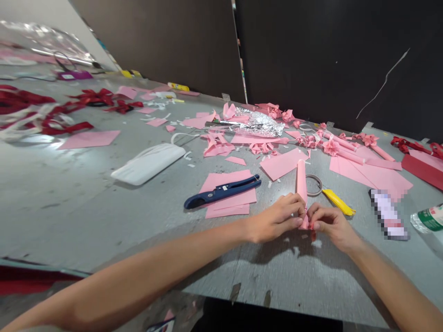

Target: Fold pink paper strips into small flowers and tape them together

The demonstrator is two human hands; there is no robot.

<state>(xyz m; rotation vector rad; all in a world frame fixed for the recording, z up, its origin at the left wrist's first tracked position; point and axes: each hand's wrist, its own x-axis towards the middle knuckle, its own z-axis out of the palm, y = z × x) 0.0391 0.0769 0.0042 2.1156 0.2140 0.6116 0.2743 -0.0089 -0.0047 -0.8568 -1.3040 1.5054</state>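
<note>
A rolled pink paper tube [301, 180] points away from me, with gathered, folded paper at its near end. My left hand [285, 216] is closed on that near end from the left. From the right, my right hand [330, 223] pinches the edge of the gathered paper; the fingertips hide part of it. Just right of the tube lies a roll of tape [314, 185], and beside it a yellow utility knife [338, 202]. Dark blue pliers [221, 191] rest on a stack of pink paper sheets [228, 210] to the left.
A white face mask [148, 163] lies left of the pliers. Pink paper flowers [331, 146], scraps and crumpled clear wrap [261, 123] spread along the dark wall. A phone [389, 214] and a plastic bottle [429, 218] are at right; red ribbons [93, 97] lie far left.
</note>
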